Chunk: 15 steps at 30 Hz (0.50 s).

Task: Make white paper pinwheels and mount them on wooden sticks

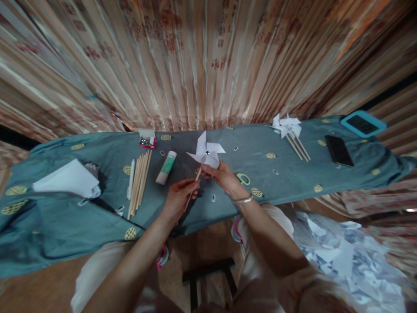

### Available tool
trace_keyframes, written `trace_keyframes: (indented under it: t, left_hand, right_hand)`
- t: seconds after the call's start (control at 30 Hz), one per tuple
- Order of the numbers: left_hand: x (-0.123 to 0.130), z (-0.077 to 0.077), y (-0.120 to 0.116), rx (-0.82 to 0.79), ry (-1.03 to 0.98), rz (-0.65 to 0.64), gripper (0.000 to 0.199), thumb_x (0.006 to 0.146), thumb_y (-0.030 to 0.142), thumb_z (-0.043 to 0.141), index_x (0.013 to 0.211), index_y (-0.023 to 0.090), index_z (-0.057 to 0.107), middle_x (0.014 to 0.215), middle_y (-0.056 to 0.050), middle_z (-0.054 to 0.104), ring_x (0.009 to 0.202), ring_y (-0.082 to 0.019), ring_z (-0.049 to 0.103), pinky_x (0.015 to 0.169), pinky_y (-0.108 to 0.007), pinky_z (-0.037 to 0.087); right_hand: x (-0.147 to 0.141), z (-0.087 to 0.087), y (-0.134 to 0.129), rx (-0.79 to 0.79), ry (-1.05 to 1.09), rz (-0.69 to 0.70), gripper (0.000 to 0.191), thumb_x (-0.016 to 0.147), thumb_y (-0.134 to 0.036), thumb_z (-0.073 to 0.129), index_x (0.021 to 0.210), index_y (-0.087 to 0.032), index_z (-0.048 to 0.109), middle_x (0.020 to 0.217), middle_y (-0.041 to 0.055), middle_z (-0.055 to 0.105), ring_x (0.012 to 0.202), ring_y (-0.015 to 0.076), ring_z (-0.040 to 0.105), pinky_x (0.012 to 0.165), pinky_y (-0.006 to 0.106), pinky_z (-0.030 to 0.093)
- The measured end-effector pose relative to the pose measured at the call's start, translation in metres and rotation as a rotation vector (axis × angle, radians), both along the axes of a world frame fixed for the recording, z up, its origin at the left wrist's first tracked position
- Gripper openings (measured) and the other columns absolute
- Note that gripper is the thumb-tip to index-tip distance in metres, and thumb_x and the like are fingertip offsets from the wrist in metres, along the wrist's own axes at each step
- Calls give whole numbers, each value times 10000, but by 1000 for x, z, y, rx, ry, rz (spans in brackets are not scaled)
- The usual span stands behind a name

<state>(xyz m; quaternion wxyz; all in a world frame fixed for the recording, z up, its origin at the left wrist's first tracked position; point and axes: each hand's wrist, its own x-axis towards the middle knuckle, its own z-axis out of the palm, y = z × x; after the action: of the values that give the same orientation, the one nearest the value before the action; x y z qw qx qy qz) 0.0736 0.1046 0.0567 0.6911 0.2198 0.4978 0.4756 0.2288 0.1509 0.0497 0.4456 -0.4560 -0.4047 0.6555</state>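
Observation:
A white paper pinwheel (213, 148) with a dark pin at its centre is held up over the middle of the table. My left hand (182, 195) is closed round its wooden stick (198, 173), whose lower end pokes out below the fingers. At the lower blade, my right hand (220, 174) pinches the paper near the top of the stick; the fingertips behind it are partly hidden. Left of my hands lie a glue stick (166, 168) and a row of wooden sticks (140, 184). Green-handled scissors (243, 178), partly covered, rest just right of my right wrist.
At the back left stands an open box of pins (147, 141). Folded white paper (70, 179) lies far left. Pinwheels on sticks (288, 127), a black phone (339, 150) and a blue-framed tablet (364, 124) are at the right. A bag of paper scraps (352, 256) stands below.

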Motion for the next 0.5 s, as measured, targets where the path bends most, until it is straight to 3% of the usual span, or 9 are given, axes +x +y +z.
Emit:
trace_keyframes:
  t: [0.1, 0.23, 0.33, 0.4, 0.5]
  left_hand:
    - [-2, 1, 2, 8, -11, 14, 500, 345, 347, 979, 727, 106, 763, 607, -6, 658, 470, -52, 511, 409, -167, 326]
    - [-2, 1, 4, 9, -16, 21, 507, 329, 339, 982, 723, 103, 765, 625, -23, 667, 462, -48, 501, 386, -156, 296]
    - [-2, 0, 3, 20, -22, 10, 501, 335, 357, 981, 711, 103, 768, 612, -20, 652, 456, -42, 486, 374, -150, 281]
    - [-1, -2, 2, 22, -21, -14, 493, 361, 375, 976, 716, 99, 772, 605, -15, 638, 450, -34, 470, 368, -146, 269]
    - [0, -6, -1, 12, -21, -49, 480, 406, 376, 964, 746, 93, 778, 611, -16, 632, 449, -26, 453, 371, -143, 259]
  right_hand:
    - [18, 9, -2, -23, -47, 3, 550, 551, -540, 892, 951, -199, 728, 802, 19, 741, 688, 134, 638, 616, 249, 474]
    - [42, 11, 1, -25, -85, -75, 583, 509, -613, 879, 884, -190, 738, 755, 19, 745, 610, 106, 614, 567, 223, 463]
    - [53, 7, 9, 109, -198, -327, 506, 620, -659, 795, 771, -183, 717, 735, 32, 738, 580, 100, 581, 551, 229, 455]
    - [56, 3, 16, 261, -292, -475, 461, 636, -614, 803, 809, -194, 724, 773, 34, 746, 661, 129, 624, 631, 256, 500]
    - [53, -2, 26, 438, -328, -463, 423, 683, -556, 785, 924, -212, 742, 910, 50, 770, 838, 178, 683, 785, 311, 532]
